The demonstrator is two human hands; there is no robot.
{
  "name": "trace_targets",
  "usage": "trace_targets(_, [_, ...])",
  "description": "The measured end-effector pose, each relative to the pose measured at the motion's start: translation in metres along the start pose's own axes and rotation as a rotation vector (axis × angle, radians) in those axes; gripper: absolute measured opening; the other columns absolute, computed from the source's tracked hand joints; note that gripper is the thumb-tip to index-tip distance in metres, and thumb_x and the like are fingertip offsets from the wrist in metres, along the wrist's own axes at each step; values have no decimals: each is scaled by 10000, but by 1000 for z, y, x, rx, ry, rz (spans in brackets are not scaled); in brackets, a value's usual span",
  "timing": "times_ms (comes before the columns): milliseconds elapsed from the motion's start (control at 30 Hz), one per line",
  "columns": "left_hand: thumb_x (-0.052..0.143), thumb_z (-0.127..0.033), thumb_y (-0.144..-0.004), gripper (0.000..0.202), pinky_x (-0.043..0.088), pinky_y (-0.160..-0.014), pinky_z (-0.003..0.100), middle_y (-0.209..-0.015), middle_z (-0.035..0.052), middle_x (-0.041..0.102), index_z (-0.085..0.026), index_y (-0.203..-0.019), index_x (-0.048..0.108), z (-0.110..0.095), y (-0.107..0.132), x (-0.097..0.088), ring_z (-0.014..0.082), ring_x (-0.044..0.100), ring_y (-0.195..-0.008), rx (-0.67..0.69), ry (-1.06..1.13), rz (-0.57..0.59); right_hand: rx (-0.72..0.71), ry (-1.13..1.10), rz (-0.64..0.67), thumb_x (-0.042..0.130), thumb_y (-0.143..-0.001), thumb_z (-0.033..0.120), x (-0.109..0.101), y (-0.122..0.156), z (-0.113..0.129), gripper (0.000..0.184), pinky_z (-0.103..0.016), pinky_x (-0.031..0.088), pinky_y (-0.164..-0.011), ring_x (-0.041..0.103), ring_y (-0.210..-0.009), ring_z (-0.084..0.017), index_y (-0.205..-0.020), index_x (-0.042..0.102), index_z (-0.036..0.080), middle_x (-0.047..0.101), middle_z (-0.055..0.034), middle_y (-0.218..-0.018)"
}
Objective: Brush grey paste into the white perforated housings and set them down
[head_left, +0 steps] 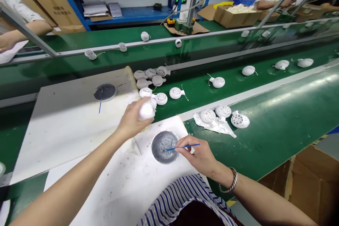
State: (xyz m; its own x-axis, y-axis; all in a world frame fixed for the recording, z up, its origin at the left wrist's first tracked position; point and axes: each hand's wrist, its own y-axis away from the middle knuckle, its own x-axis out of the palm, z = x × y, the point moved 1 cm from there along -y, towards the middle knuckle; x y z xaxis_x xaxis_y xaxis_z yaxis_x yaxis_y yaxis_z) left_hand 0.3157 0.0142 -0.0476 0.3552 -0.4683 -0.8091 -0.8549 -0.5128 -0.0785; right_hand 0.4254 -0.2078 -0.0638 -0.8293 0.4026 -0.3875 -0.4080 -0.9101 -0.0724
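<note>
Left hand point(132, 122) firmly grasps a white plastic shell point(146, 110), held near a grey dish point(159, 160); right hand point(197, 155) pinches a blue-handled swab point(184, 147), its tip in the dish. Shell judged light, stiff and thin-walled, likely slippery and fragile at any perforations; take hold around its smooth dome.

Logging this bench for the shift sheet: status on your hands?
Left hand gripping white round part. Right hand pinching blue stick over grey dish. More white parts on green belt beyond.
</note>
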Motion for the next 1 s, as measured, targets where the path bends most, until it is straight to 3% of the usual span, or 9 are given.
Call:
trace_targets(100, [667, -283, -727, 854, 459, -860, 349, -1331, 50, 384, -391, -1392, 142, -7, 29, -24, 239, 487, -1097, -224, 738, -112, -51, 13, 70, 574, -822, 214, 5, -2, -2, 49, -241, 477, -670, 619, -783, -127, -780, 599, 212, 655, -9, -815])
trace_targets(133, [705, -247, -694, 922, 464, -863, 341, -1351, 31, 358, -434, -1385, 124, -11, 40, -27, 230, 491, -1096, -288, 912, -127, -74, 30, 99, 566, -827, 210, 7, -3, -1, 55, -252, 478, -703, 618, -786, -130, -783, 599, 210, 653, -12, -813])
trace_targets(200, [745, -191, -649, 971, 472, -863, 333, -1343, 15, 356, -469, -1368, 155, -18, 58, -29, 211, 506, -1065, -369, 1052, -117, -97, 54, 151, 563, -828, 206, 9, -4, 0, 58, -264, 476, -728, 616, -776, -133, -783, 600, 207, 651, -15, -803])
trace_targets(333, [755, -175, -637, 669, 506, -799, 350, -1103, 22, 501, -358, -1194, 432, -29, 85, -24, 185, 574, -877, -395, 1146, -39, 28, 26, 169, 587, -805, 227, 9, -4, 3, 66, -247, 465, -642, 616, -741, -136, -745, 602, 204, 657, -10, -789])
trace_targets(500, [728, -205, -679, 514, 493, -794, 330, -1030, 5, 523, -338, -1097, 460, -44, 100, -23, 161, 556, -841, -403, 1255, -17, 252, -187, 40, 658, -734, 286, 3, -3, -4, 132, -259, 475, -610, 620, -709, -149, -690, 585, 185, 653, -27, -765])
trace_targets(667, [621, -290, -789, 444, 464, -804, 271, -1161, 20, 488, -346, -1201, 467, -54, 108, -24, 165, 512, -941, -502, 1285, 19, 314, -428, -43, 700, -693, 326, -7, -3, -12, 214, -244, 460, -575, 590, -614, -116, -697, 547, 175, 656, -23, -705])
trace_targets(767, [612, -347, -796, 350, 469, -717, 217, -1066, 23, 531, -304, -1129, 516, -56, 110, -24, 130, 525, -836, -501, 1263, -4, 362, -474, -94, 716, -675, 343, -16, -2, -15, 255, -213, 372, -460, 483, -480, -75, -692, 533, 167, 659, -23, -653])
trace_targets(867, [532, -448, -825, 284, 507, -704, 292, -961, 43, 558, -245, -1023, 547, -57, 108, -23, 162, 548, -800, -576, 1319, -55, 436, -582, -160, 736, -653, 354, -24, 1, -18, 286, -203, 337, -440, 434, -455, -57, -688, 535, 153, 658, -27, -640])
trace_targets(1000, [499, -457, -835, 294, 529, -727, 432, -962, 70, 552, -203, -970, 558, -59, 105, -22, 237, 542, -890, -700, 1357, -145, 475, -686, -191, 737, -660, 354, -29, 4, -17, 282, -192, 373, -470, 493, -514, -65, -694, 539, 156, 642, -12, -634])
